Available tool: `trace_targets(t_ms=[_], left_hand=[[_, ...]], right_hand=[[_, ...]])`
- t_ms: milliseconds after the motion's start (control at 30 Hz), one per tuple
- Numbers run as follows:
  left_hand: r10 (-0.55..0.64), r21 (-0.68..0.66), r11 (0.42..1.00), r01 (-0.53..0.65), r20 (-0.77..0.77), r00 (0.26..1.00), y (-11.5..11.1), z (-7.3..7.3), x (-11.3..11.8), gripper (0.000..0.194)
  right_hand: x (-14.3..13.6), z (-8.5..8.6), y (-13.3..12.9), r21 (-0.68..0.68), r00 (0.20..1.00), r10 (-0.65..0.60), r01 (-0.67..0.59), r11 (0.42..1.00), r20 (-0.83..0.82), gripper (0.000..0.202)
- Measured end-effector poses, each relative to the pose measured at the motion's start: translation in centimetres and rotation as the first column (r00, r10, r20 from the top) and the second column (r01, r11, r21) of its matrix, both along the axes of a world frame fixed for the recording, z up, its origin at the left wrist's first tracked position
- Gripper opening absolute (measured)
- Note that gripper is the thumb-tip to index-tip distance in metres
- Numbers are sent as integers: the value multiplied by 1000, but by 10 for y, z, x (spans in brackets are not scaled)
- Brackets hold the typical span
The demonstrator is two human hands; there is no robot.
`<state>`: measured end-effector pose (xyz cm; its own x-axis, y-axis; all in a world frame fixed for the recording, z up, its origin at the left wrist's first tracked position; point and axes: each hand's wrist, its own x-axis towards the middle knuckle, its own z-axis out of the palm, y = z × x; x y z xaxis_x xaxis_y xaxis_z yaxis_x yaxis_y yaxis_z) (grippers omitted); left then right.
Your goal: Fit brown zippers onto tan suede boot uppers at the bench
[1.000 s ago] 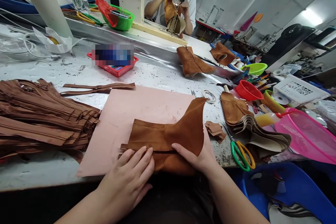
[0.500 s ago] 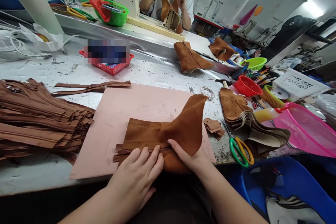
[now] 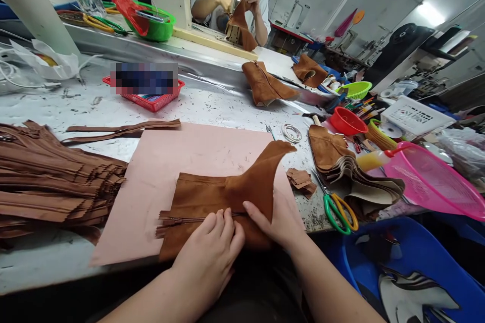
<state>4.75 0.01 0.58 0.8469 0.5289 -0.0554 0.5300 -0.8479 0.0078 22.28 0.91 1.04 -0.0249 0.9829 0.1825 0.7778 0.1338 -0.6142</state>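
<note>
A brown suede boot upper [image 3: 242,184] lies on a pink sheet [image 3: 151,161], its shaft to the left. A brown zipper [image 3: 182,221] runs along an opening in the shaft, its tape ends sticking out at the left. My left hand [image 3: 212,250] rests over the zipper with fingers bent and bunched on it; the fingertips are partly hidden. At the right, my right hand [image 3: 278,222] grips the upper, thumb on top and the other fingers out of sight beneath the suede.
Brown zippers [image 3: 56,181] are heaped at left. Scissors [image 3: 337,212], stacked suede pieces [image 3: 352,176] and a pink basket [image 3: 428,176] lie at right, above a blue bin [image 3: 409,242]. A red basket [image 3: 155,103] stands behind. Across the bench, a person [image 3: 231,5] works at a sewing machine.
My left hand has slid right along the zipper, its fingers now more bent. More of the zipper's left part shows. The view has shifted slightly; my right hand keeps its hold.
</note>
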Motion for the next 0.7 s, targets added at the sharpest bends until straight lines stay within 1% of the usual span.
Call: trace_targets(t_ms=[100, 167, 267, 367, 433, 533, 633, 700], left_hand=[[2, 12, 1000, -3, 17, 1000, -1, -3, -1, 60], [6, 31, 1000, -7, 43, 999, -2, -5, -3, 63], [20, 44, 999, -22, 56, 998, -2, -6, -1, 61], [17, 53, 998, -20, 52, 998, 0, -5, 2, 58], [-1, 58, 998, -2, 55, 998, 1, -4, 4, 59], [-8, 45, 999, 6, 45, 999, 2, -3, 8, 58], [2, 34, 999, -2, 15, 1000, 1, -2, 14, 55], [-15, 25, 1000, 14, 9, 1000, 1, -1, 19, 57]], right_hand=[[11, 3, 1, 15, 1000, -11, 11, 1000, -20, 25], [14, 2, 1, -15, 997, -37, 36, 999, -63, 24], [13, -3, 0, -63, 984, -103, 95, 994, -145, 27], [11, -7, 0, -62, 975, -113, 103, 993, -189, 26], [10, -10, 1, -44, 980, -113, 107, 993, -162, 24], [10, -14, 1, -7, 989, -125, 125, 992, -75, 23], [10, -14, 0, -12, 997, -81, 81, 997, -11, 12], [10, -12, 0, -31, 999, -42, 43, 999, 9, 8]])
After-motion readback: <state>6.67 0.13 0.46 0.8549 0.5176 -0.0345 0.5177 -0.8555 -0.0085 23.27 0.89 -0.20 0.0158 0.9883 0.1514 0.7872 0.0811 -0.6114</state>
